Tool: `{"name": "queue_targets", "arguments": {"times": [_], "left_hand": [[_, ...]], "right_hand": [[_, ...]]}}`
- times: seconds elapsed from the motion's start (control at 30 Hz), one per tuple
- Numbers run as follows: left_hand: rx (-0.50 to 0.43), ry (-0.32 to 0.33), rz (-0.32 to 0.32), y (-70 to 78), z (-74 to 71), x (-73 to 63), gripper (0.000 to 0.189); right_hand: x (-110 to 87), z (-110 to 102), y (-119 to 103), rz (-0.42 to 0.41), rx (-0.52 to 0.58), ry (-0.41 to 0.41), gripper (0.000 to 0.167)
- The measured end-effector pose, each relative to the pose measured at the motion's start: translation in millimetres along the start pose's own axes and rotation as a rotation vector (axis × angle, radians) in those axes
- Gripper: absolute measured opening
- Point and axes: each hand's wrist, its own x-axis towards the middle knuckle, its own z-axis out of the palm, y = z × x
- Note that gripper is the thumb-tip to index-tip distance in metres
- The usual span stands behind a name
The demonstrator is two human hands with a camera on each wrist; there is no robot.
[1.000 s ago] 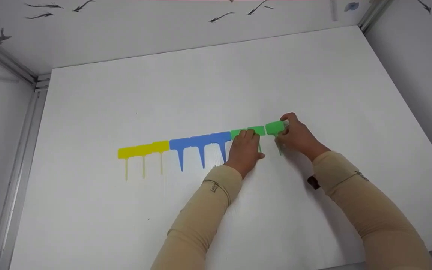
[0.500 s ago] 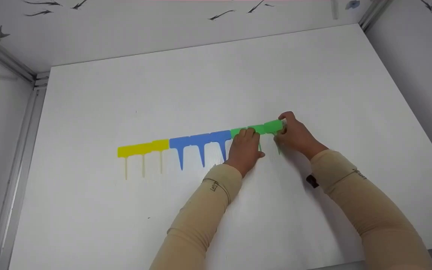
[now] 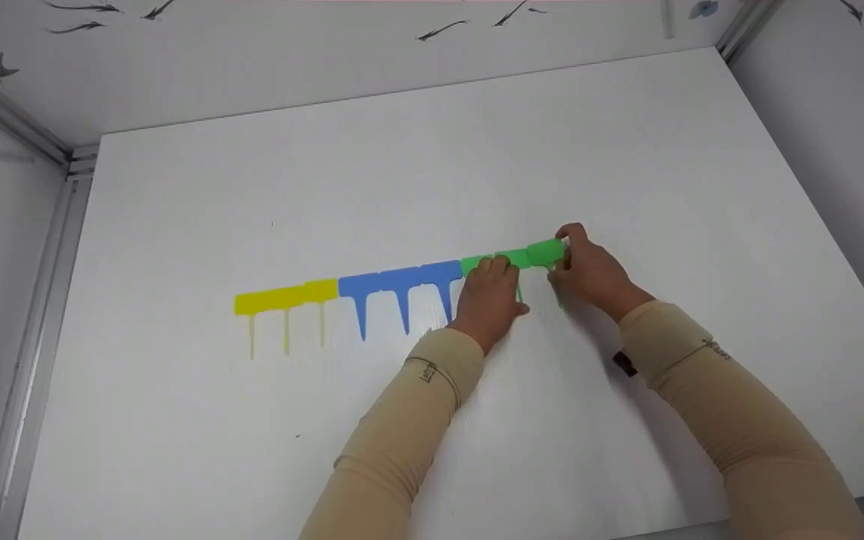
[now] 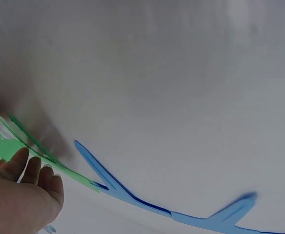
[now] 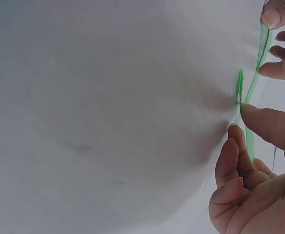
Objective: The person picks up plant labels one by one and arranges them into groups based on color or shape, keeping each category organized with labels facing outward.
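A row of T-shaped plastic plant labels lies across the white table: yellow labels (image 3: 282, 298) at the left, blue labels (image 3: 400, 279) in the middle, green ones at the right. My left hand (image 3: 486, 306) rests its fingertips on the inner green labels (image 3: 511, 259) and covers part of them. At the row's right end, my right hand (image 3: 595, 271) pinches the outermost green label (image 3: 544, 253) between thumb and fingers. That label's left edge meets its neighbour, tilted slightly up. Thin green edges (image 5: 250, 141) show beside the right hand in the right wrist view.
The white tabletop (image 3: 214, 450) extends around the row. White panels with painted dark birds (image 3: 443, 30) rise at the back and sides, joined by metal frame rails (image 3: 42, 322). A dark object (image 3: 625, 364) sits by the right sleeve.
My right hand has moved slightly left with the last green label, closing the gap to its neighbour. The left hand keeps its place on the row.
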Motion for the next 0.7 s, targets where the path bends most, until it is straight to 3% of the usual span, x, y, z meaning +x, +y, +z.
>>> {"name": "queue_targets", "arguments": {"times": [0.7], "left_hand": [[-0.019, -0.008, -0.012, 1.1, 0.3, 0.3, 0.056]], "right_hand": [[0.9, 0.3, 3.6, -0.046, 0.003, 0.019, 0.057]]}}
